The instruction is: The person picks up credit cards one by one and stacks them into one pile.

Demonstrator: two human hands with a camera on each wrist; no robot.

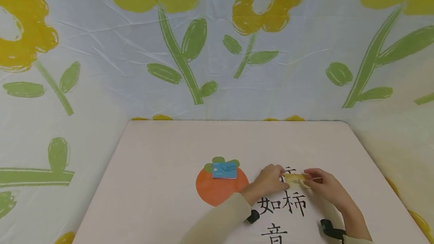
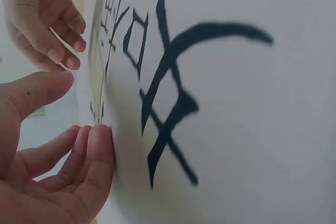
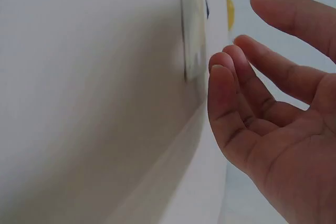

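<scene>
A yellowish card (image 1: 293, 180) lies on the pink tabletop over part of the black printed characters. At its left end is my left hand (image 1: 268, 180), thumb and fingers spread apart. In the left wrist view the left fingertips (image 2: 102, 142) come right up to the card's near end. My right hand (image 1: 326, 186) is at the card's other end, its fingers loosely bent. Nothing shows between the right fingers (image 3: 223, 90) in the right wrist view, where the card (image 3: 194, 35) lies just beyond them. A blue VIP card (image 1: 224, 170) rests on the orange persimmon print left of the hands.
Black brush-style characters (image 1: 294, 203) are printed on the tabletop (image 1: 162, 183) below the card. A flower-patterned cloth (image 1: 210, 93) hangs behind and around the table. Dark straps (image 1: 330, 229) circle both wrists.
</scene>
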